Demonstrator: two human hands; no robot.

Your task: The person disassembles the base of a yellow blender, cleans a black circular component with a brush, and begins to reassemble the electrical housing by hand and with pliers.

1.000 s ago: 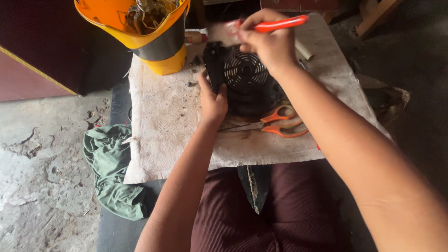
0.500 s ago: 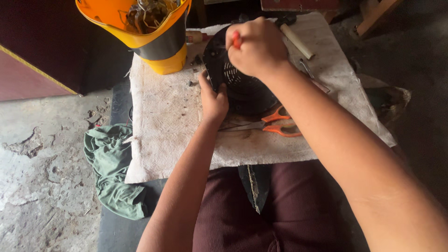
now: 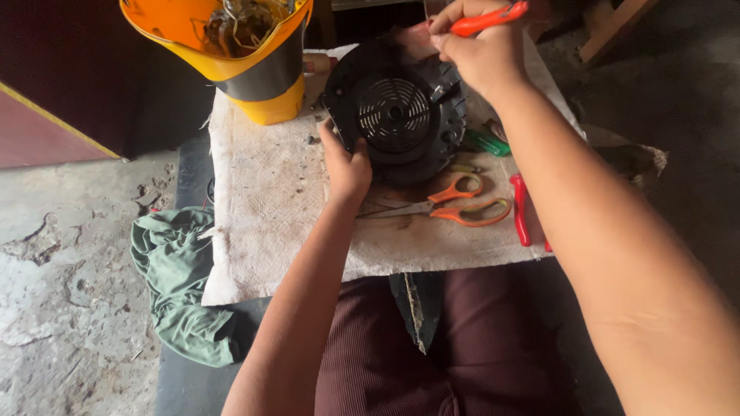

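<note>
left hand (image 3: pixel 347 166) clamped on black motor housing (image 3: pixel 397 119) edge, right hand (image 3: pixel 482 54) above gripping red-handled tool (image 3: pixel 489 19)

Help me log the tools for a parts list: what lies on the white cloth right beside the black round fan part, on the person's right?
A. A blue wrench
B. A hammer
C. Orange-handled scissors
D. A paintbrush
C. The orange-handled scissors lie on the white cloth just below and right of the fan part, which the left hand steadies while the right hand holds a red-handled tool.
</note>
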